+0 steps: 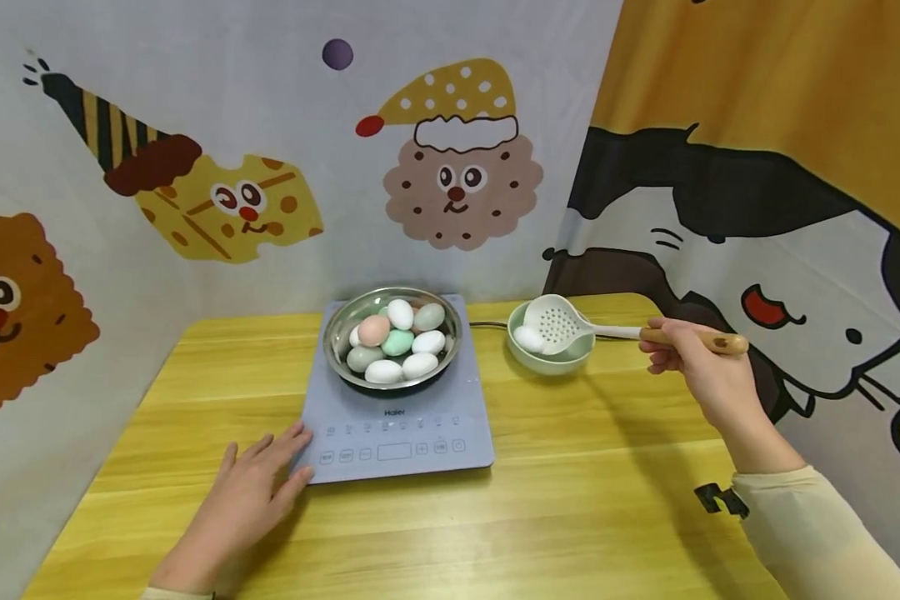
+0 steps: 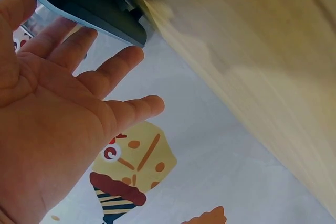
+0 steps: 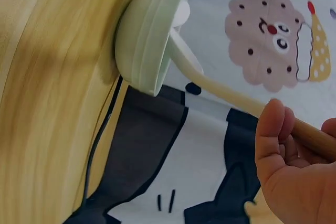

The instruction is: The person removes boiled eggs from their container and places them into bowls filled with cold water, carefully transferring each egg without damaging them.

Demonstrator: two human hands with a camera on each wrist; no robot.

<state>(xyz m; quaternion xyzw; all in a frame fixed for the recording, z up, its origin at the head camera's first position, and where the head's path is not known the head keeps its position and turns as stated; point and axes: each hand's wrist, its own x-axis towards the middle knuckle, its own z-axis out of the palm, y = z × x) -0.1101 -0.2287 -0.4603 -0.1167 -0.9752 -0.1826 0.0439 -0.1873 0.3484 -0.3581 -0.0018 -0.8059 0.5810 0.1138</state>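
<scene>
With curled fingers my right hand point(image 1: 708, 375) grips the wooden handle of a white slotted spoon point(image 1: 558, 325). The perforated head is over a pale green bowl point(image 1: 549, 365), reaching into it beside white eggs point(image 1: 528, 338); it partly hides what lies in there. In the right wrist view the spoon's neck crosses the bowl's rim. My left hand point(image 1: 251, 487) touches the left edge of a grey-blue induction cooker point(image 1: 427, 433), fingers spread and fairly straight. On the cooker stands a steel basin point(image 1: 333, 357) heaped with several white, green, grey-green and pinkish eggs point(image 1: 398, 342).
The cooker and bowl stand on a yellow wood-grain table point(image 1: 570, 500). A black cord point(image 1: 487, 324) runs behind the bowl. A curtain printed with cartoon figures point(image 1: 462, 192) hangs close along the table's back and sides.
</scene>
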